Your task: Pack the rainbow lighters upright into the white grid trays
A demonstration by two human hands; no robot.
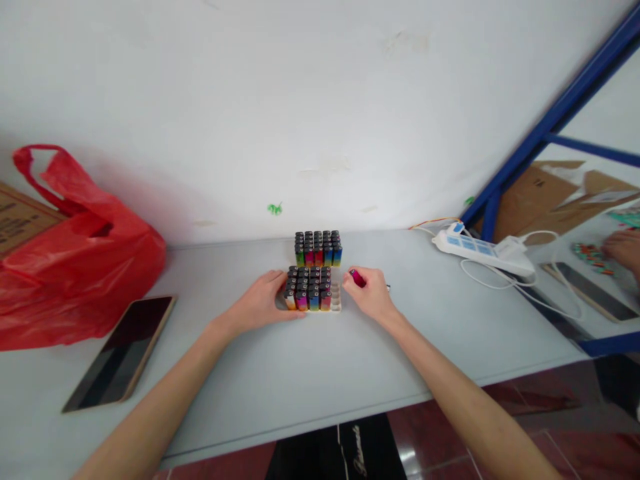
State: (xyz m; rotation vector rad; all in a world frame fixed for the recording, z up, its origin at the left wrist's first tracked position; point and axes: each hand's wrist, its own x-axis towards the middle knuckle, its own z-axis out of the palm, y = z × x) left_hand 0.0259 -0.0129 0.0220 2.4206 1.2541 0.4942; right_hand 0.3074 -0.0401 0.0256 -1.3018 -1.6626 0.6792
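Observation:
In the head view, a pale tray (336,308) holds rows of upright lighters (313,300) with black tops and coloured bodies. Its rightmost column shows bare slots. My left hand (267,299) is against the tray's left side, its thumb along the front edge and its fingers spread round the corner. Just right of the bare slots, my right hand (367,292) grips a magenta lighter (357,277), partly hidden by the fingers. Behind the tray stands a second block of lighters (319,253), green, red and blue. A small object (388,287) pokes out beyond my right hand, too small to name.
At left are a red plastic bag (85,260), a cardboard box (23,217) and a phone (123,353). A white power strip (483,253) with cables lies at right, near a blue metal frame (550,113). Beyond it, another person's hand (625,247) shows.

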